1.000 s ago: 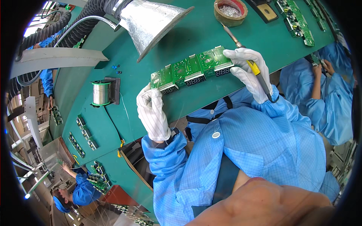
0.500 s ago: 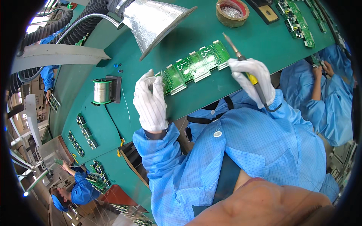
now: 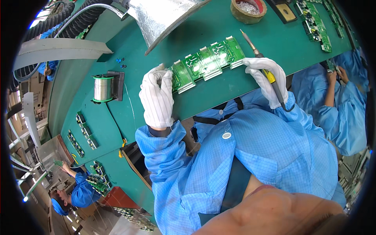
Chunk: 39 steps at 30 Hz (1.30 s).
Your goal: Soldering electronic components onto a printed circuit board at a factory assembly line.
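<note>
A long green circuit board panel (image 3: pixel 207 62) lies at a slant over the green bench, its soldered underside up and white connectors along its edges. My left hand (image 3: pixel 157 94), in a white striped glove, is closed on the panel's left end. In my gloved right hand (image 3: pixel 268 78) is a soldering iron (image 3: pixel 270 76) with a yellow band, its bare tip pointing up and away, clear of the board. The fingertips of that hand also touch the panel's right end.
A foil-covered fume hood (image 3: pixel 160 19) hangs above the bench. To the left stand a solder wire spool (image 3: pixel 102 89) and small boards (image 3: pixel 87 131). At the back right are a round tub (image 3: pixel 247 9), an iron stand (image 3: pixel 282 11) and more boards (image 3: pixel 313 27). Co-workers (image 3: pixel 329 98) sit nearby.
The view has shifted slightly. My right fingertips have come against the panel's right end, and the left hand keeps its grip. The iron stays in my right hand.
</note>
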{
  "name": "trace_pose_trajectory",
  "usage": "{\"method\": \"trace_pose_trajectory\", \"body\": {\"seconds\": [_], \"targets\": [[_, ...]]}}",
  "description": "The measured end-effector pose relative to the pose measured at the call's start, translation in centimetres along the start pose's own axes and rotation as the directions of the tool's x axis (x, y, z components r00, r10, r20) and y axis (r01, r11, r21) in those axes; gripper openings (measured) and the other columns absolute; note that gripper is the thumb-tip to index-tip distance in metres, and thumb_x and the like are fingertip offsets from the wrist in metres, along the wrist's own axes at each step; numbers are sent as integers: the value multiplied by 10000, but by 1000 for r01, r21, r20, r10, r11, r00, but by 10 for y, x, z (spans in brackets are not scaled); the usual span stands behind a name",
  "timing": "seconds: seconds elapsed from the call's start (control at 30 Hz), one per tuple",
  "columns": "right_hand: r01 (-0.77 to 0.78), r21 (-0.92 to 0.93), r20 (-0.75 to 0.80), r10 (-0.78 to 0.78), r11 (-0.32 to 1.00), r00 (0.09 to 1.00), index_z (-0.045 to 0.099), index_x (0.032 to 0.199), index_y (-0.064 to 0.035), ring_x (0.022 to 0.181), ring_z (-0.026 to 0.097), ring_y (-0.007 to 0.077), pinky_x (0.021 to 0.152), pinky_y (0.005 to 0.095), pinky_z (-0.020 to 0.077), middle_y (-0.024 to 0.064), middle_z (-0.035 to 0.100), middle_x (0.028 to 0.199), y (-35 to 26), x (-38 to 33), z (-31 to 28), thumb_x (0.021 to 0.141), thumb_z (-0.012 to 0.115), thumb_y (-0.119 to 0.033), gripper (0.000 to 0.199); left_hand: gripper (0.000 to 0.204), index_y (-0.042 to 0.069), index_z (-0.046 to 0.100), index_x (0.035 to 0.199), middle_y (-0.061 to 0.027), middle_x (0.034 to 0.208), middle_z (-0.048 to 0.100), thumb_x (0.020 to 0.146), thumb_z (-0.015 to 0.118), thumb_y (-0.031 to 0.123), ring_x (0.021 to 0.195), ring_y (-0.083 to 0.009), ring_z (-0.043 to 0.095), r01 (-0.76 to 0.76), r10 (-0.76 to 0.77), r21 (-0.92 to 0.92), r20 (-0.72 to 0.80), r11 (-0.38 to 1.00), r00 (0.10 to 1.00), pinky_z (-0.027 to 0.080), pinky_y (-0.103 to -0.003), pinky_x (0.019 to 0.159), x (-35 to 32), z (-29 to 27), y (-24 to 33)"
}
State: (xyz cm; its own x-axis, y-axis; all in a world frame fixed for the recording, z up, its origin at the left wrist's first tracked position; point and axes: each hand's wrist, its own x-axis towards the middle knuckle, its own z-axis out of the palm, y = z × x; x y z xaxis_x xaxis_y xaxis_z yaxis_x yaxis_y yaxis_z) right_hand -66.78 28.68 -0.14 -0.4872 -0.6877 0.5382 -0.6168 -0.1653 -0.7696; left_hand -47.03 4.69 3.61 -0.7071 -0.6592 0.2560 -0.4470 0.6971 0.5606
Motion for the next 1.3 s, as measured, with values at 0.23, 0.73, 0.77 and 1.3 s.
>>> {"method": "trace_pose_trajectory", "body": {"seconds": [0.23, 0.73, 0.77, 1.3], "targets": [[-100, 123, -22, 104, 987, 994, 631, 1088, -14, 896, 700, 218, 826, 329, 560, 141, 694, 1097, 0, -4, 2, 927, 635, -26, 162, 155, 17, 626, 926, -146, 1099, 697, 942, 634, 171, 950, -277, 649, 12, -12, -19, -12, 1000, 1000, 505, -372, 855, 0, 2, 2], [-43, 103, -23, 46, 994, 999, 639, 1073, -16, 890, 691, 234, 807, 330, 550, 139, 707, 1091, 8, -6, 0, 898, 643, -5, 175, 181, -9, 616, 932, -149, 1050, 691, 961, 602, 169, 799, -196, 617, 63, -67, -97, -38, 993, 997, 505, -319, 731, -1, 13, -10], [-43, 94, -16, 45, 995, 999, 638, 1071, -16, 893, 691, 234, 811, 329, 550, 137, 708, 1088, 8, -6, 0, 897, 643, -3, 174, 181, -9, 616, 932, -149, 1050, 691, 961, 602, 169, 799, -196, 617, 61, -65, -97, -39, 993, 997, 505, -319, 731, -1, 14, -11], [-36, -17, 179, 39, 999, 983, 612, 1110, -35, 853, 704, 309, 750, 363, 563, 147, 698, 989, -27, 37, 24, 915, 674, -141, 231, 172, -13, 661, 929, -193, 913, 690, 928, 645, 157, 805, -299, 674, 120, -21, -179, 472, 976, 881, 531, -368, 740, -37, -21, 30]]}}
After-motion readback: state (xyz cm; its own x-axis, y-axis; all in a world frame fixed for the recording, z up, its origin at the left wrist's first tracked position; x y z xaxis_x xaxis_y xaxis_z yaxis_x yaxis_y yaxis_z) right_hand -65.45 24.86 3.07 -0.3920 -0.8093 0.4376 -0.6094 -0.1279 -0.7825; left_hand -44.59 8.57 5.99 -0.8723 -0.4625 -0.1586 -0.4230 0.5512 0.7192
